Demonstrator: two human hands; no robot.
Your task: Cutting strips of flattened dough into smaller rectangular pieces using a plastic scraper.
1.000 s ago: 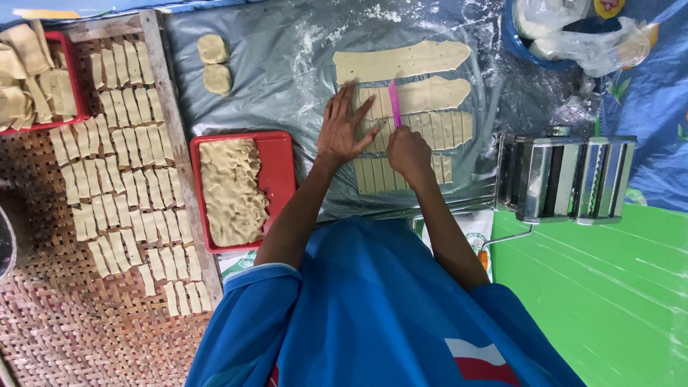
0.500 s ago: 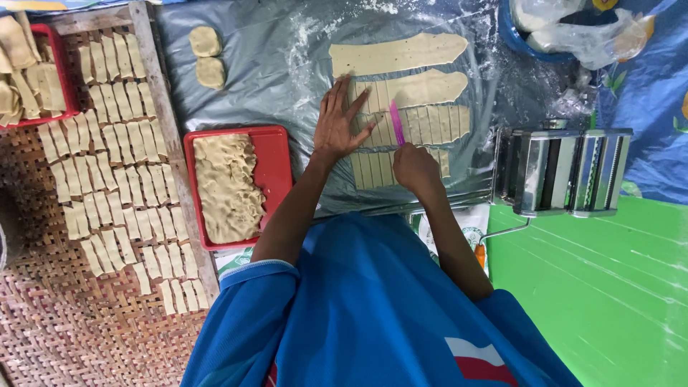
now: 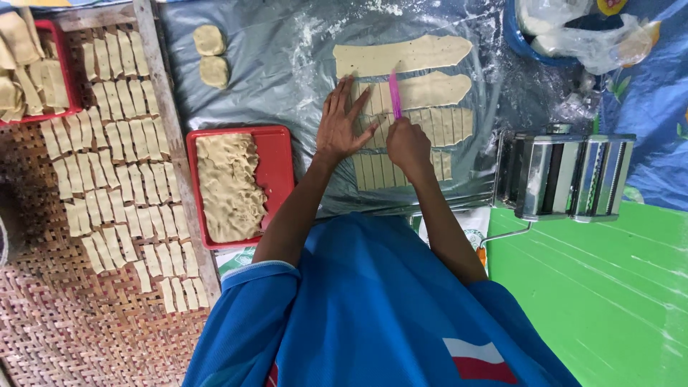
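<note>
The left hand (image 3: 342, 122) lies flat with fingers spread, pressing on the cut dough strips (image 3: 430, 125) on the grey plastic sheet (image 3: 287, 64). Just right of it, the right hand (image 3: 408, 143) is closed around a pink cutter (image 3: 395, 94) whose blade rests on the dough. A whole dough sheet (image 3: 401, 56) lies farther off. At the far right sits a clear plastic bag (image 3: 573, 32). Left of the hands is a red tray (image 3: 276, 165) of dough.
</note>
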